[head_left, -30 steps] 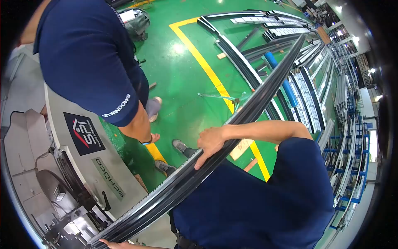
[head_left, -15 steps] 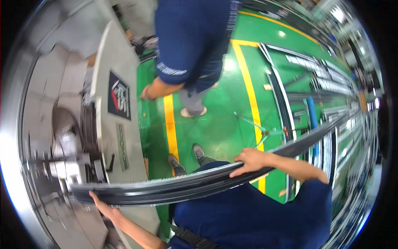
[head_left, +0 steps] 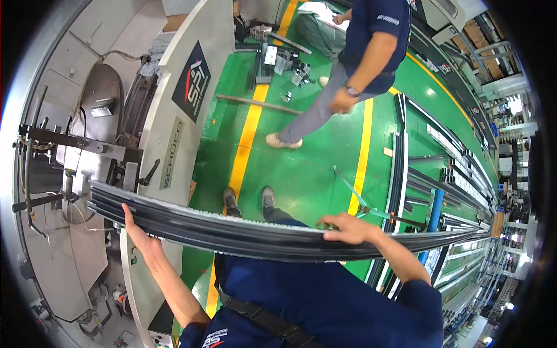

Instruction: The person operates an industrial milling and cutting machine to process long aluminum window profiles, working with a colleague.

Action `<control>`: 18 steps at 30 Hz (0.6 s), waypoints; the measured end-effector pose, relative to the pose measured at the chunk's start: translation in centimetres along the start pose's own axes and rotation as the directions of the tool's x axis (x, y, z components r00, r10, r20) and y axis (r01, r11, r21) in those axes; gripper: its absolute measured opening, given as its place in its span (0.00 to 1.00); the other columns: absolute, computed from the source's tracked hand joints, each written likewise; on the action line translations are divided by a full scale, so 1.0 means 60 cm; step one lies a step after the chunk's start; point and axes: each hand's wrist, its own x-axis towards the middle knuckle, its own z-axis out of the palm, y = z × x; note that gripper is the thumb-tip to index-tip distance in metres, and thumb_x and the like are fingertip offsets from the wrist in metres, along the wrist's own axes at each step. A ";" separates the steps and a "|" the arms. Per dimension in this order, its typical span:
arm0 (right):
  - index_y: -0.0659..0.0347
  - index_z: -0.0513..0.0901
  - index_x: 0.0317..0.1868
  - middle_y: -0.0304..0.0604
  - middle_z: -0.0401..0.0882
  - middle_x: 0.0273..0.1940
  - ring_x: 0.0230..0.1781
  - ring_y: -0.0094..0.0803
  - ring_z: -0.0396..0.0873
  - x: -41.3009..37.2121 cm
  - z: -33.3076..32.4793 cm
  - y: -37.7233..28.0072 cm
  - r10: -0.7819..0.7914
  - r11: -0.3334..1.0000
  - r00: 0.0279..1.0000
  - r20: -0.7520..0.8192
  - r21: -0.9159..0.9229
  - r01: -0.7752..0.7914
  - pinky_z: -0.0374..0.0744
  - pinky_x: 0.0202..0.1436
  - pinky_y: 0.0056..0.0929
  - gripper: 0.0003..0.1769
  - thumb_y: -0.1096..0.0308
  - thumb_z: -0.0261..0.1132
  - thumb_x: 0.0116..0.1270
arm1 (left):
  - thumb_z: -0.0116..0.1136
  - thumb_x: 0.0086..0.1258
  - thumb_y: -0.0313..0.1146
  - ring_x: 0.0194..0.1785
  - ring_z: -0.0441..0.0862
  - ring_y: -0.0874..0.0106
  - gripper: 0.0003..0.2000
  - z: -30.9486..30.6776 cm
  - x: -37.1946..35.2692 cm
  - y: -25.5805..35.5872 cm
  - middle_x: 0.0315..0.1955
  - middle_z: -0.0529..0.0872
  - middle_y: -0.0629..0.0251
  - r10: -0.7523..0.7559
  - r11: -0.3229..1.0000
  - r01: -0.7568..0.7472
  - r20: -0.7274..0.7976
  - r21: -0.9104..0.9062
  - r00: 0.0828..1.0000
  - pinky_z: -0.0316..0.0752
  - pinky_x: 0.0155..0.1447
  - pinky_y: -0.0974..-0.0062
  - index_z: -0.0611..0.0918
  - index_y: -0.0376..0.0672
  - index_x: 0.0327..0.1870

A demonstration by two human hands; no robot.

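Observation:
I hold a long dark aluminium profile (head_left: 243, 233) level across my body, reaching from the grey machine on the left far off to the right. My left hand (head_left: 138, 235) cups it from underneath near its left end. My right hand (head_left: 346, 228) lies over its top edge, fingers curled on it. The profile's left end is over the machine's bed (head_left: 69, 243). My shoes (head_left: 249, 200) show on the green floor below.
A grey machine (head_left: 185, 98) with a logo panel fills the left side. Another person in a dark blue shirt (head_left: 371, 40) walks at the top. Racks and rows of long profiles (head_left: 452, 180) lie on the right floor. Yellow lines cross the floor.
My view has turned left toward the machine. The profile has swung from a steep diagonal to level, its left end now over the machine bed. The other person has moved away toward the top.

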 end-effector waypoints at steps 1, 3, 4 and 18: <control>0.57 0.71 0.72 0.60 0.84 0.50 0.46 0.53 0.85 0.034 -0.002 0.025 -0.075 0.992 0.997 0.012 0.099 0.074 0.80 0.53 0.50 0.38 0.36 0.54 0.77 | 0.68 0.72 0.52 0.57 0.82 0.66 0.30 -0.001 0.001 0.001 0.59 0.83 0.63 0.012 1.000 -0.012 -0.002 0.016 1.000 0.76 0.64 0.65 0.79 0.38 0.65; 0.57 0.63 0.78 0.64 0.83 0.53 0.50 0.55 0.85 0.116 -0.036 0.024 0.017 0.985 0.998 -0.061 0.175 -0.006 0.80 0.58 0.50 0.44 0.33 0.55 0.75 | 0.68 0.71 0.54 0.61 0.81 0.65 0.33 0.004 -0.008 0.000 0.62 0.81 0.61 0.007 0.999 -0.005 -0.035 0.053 0.999 0.74 0.67 0.64 0.77 0.36 0.67; 0.58 0.61 0.79 0.66 0.83 0.54 0.52 0.56 0.85 0.169 -0.049 0.054 0.011 0.997 0.984 -0.180 0.081 0.003 0.80 0.59 0.50 0.47 0.32 0.56 0.74 | 0.68 0.71 0.54 0.61 0.80 0.64 0.34 0.002 -0.007 -0.003 0.63 0.81 0.60 0.003 0.998 -0.001 -0.034 0.060 0.999 0.74 0.68 0.64 0.77 0.36 0.67; 0.41 0.41 0.86 0.55 0.75 0.71 0.65 0.51 0.81 0.482 -0.344 0.163 0.603 0.743 0.700 -0.382 -0.051 -0.668 0.82 0.61 0.46 0.54 0.72 0.59 0.64 | 0.72 0.68 0.53 0.59 0.82 0.64 0.34 -0.005 0.008 -0.022 0.62 0.82 0.59 0.009 0.995 0.002 -0.113 0.104 0.994 0.77 0.65 0.65 0.78 0.35 0.67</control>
